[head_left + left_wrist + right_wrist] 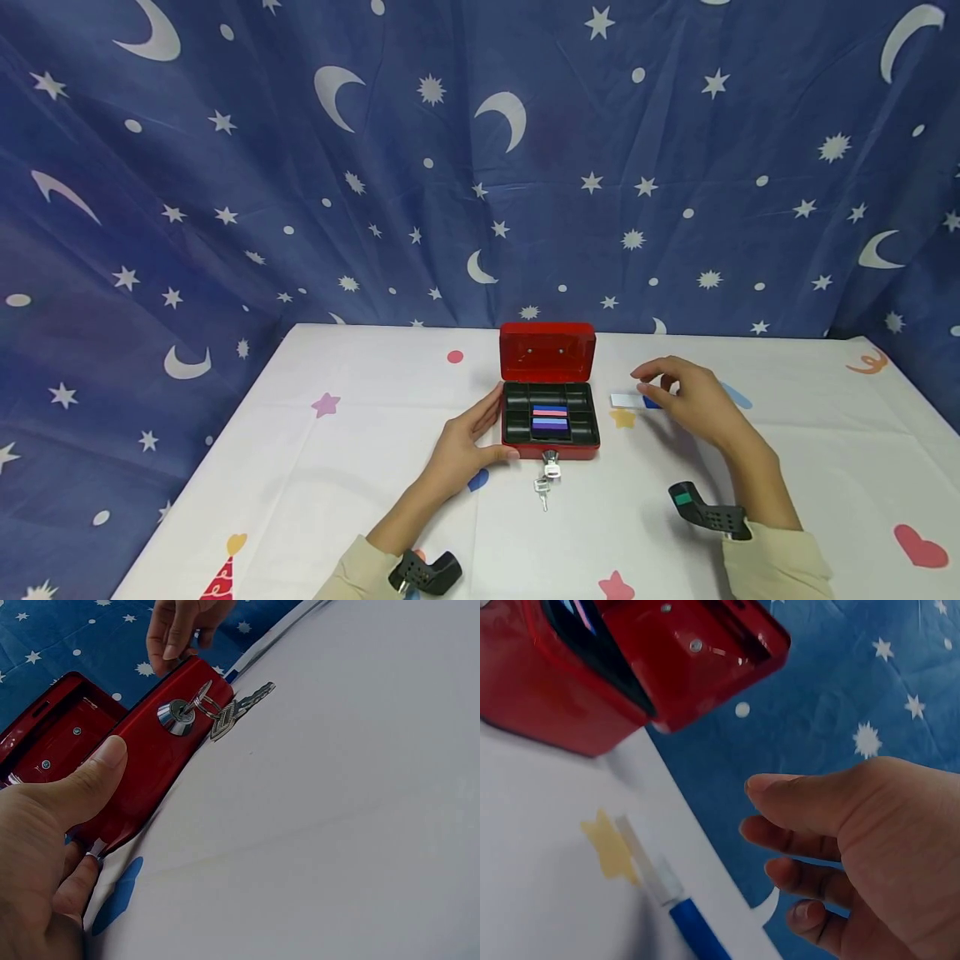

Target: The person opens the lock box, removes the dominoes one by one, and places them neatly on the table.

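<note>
A red cash box [551, 452] stands on the table with its lid [547, 352] raised and a black compartment tray [517, 429] inside. Small striped blocks in blue, pink and purple [550, 423] lie in the tray's middle compartments. A lock with keys [225, 718] hangs out of the front. My left hand [461, 454] grips the box's left side, thumb against the front face. To the right of the box, my right hand [693, 400] hovers over a flat white and blue piece [697, 930], its fingers loosely bent with nothing between them.
A white tablecloth [360, 483] printed with stars, hearts and other shapes covers the table. Behind it hangs a dark blue curtain [420, 208] with moons and stars, close to the raised lid. Both wrists wear black camera mounts [708, 512].
</note>
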A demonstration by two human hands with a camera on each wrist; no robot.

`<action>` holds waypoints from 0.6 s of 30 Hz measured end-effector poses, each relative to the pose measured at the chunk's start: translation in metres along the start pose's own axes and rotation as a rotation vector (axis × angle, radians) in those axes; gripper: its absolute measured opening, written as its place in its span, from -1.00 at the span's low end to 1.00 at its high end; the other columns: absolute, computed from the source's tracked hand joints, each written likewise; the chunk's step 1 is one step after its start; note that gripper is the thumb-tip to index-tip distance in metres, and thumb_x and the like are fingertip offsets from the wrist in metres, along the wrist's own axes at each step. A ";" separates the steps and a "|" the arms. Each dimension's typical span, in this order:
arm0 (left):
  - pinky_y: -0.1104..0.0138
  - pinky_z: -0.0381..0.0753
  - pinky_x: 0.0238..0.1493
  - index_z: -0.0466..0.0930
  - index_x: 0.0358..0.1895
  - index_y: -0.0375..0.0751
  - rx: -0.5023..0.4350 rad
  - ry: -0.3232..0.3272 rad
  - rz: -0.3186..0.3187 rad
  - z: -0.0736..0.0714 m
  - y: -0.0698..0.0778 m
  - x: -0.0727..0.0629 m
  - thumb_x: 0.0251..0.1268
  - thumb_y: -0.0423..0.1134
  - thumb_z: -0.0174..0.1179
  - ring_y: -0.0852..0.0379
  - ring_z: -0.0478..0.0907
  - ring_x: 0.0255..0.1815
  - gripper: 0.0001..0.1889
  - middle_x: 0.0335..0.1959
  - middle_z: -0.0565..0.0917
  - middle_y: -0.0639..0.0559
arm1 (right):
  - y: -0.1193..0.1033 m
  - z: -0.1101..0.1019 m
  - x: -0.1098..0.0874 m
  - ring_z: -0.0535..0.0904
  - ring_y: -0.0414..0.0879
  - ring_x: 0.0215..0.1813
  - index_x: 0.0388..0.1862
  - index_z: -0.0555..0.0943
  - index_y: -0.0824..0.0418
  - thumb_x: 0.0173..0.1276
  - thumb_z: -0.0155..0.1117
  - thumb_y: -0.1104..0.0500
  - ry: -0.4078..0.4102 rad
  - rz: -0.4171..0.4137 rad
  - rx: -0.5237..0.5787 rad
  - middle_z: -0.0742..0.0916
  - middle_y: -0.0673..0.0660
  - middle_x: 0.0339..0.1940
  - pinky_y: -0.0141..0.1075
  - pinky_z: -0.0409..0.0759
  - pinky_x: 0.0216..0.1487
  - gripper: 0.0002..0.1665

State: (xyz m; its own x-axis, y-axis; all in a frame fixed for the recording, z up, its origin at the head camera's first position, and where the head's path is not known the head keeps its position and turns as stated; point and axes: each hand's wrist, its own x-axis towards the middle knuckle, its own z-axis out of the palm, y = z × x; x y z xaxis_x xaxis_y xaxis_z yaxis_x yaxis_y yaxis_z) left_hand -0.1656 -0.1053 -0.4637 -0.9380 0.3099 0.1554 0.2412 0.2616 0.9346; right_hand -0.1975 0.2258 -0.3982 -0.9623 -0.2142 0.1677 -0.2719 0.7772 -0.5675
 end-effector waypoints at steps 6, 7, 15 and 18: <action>0.37 0.35 0.24 0.17 0.48 0.00 0.008 0.000 -0.012 0.000 0.000 0.000 -0.11 -0.23 0.51 0.17 0.27 0.36 -0.01 0.41 0.28 0.10 | -0.011 -0.001 0.002 0.47 -0.04 -0.28 -0.14 0.68 0.22 0.28 0.33 0.25 -0.007 -0.049 0.005 0.67 0.01 -0.33 -0.24 0.44 -0.35 -0.82; 0.38 0.35 0.24 0.17 0.48 0.00 0.009 0.000 -0.014 0.000 0.000 0.000 -0.10 -0.23 0.51 0.18 0.27 0.36 -0.01 0.41 0.28 0.11 | -0.013 0.000 0.002 0.47 -0.05 -0.29 -0.15 0.68 0.22 0.27 0.33 0.25 -0.007 -0.057 0.006 0.67 0.00 -0.34 -0.23 0.45 -0.35 -0.83; 0.40 0.34 0.23 0.17 0.48 0.01 0.005 -0.002 -0.022 0.000 0.000 0.000 -0.11 -0.25 0.51 0.24 0.26 0.35 -0.01 0.41 0.27 0.15 | -0.026 0.006 0.005 0.48 -0.07 -0.27 -0.20 0.69 0.18 0.25 0.36 0.23 -0.017 -0.109 0.017 0.68 -0.01 -0.30 -0.22 0.47 -0.30 -0.87; 0.40 0.34 0.24 0.17 0.48 0.02 0.000 -0.003 -0.021 0.000 0.000 0.000 -0.11 -0.25 0.51 0.25 0.26 0.36 -0.01 0.41 0.27 0.16 | -0.029 0.008 0.006 0.48 -0.08 -0.28 -0.20 0.69 0.17 0.25 0.37 0.23 -0.022 -0.120 0.016 0.67 -0.02 -0.30 -0.22 0.48 -0.30 -0.86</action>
State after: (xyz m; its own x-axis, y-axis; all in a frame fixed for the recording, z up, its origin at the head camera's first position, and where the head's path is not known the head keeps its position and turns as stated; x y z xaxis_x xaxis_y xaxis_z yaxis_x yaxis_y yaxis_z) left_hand -0.1657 -0.1052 -0.4638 -0.9420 0.3074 0.1349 0.2217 0.2679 0.9376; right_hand -0.1955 0.1974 -0.3876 -0.9227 -0.3183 0.2177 -0.3852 0.7356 -0.5573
